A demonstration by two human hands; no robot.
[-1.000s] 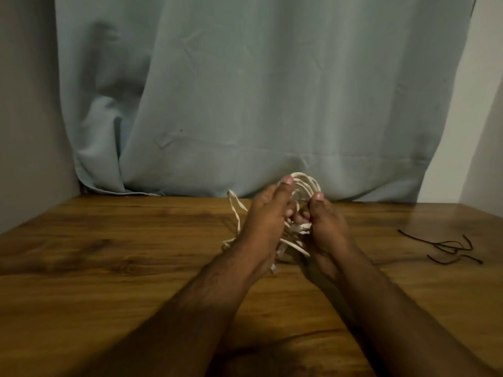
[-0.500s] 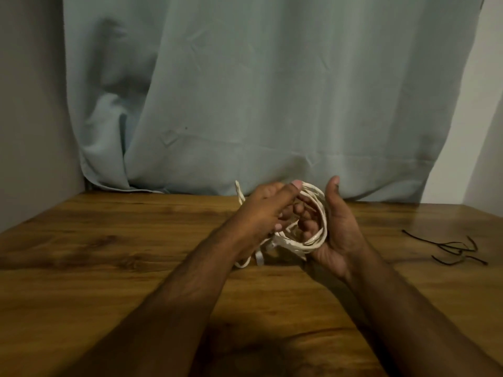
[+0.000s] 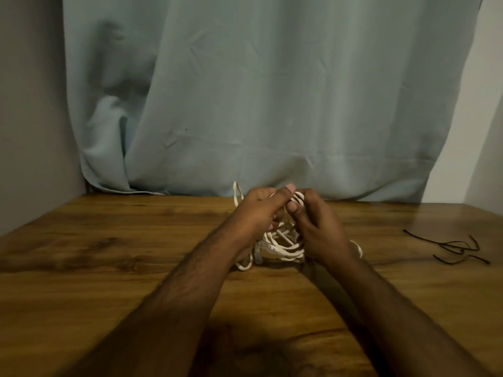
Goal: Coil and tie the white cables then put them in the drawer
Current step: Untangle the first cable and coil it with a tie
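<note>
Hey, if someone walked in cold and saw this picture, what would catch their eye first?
First, the two hands meeting mid-table: the left hand and right hand both grip a loose bundle of white cables just above the wooden table. Next, the pale blue curtain filling the whole background. Last, a few thin black ties lying on the table at the far right.

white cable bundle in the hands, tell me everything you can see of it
The white cable bundle is a loose tangle of thin, flexible cream-white cords, not yet tied. Both hands hold it just above the brown wooden table: the left hand and right hand grip its upper loops. One loop sticks up at the left, others hang below, and a pale plug end dangles.
</note>
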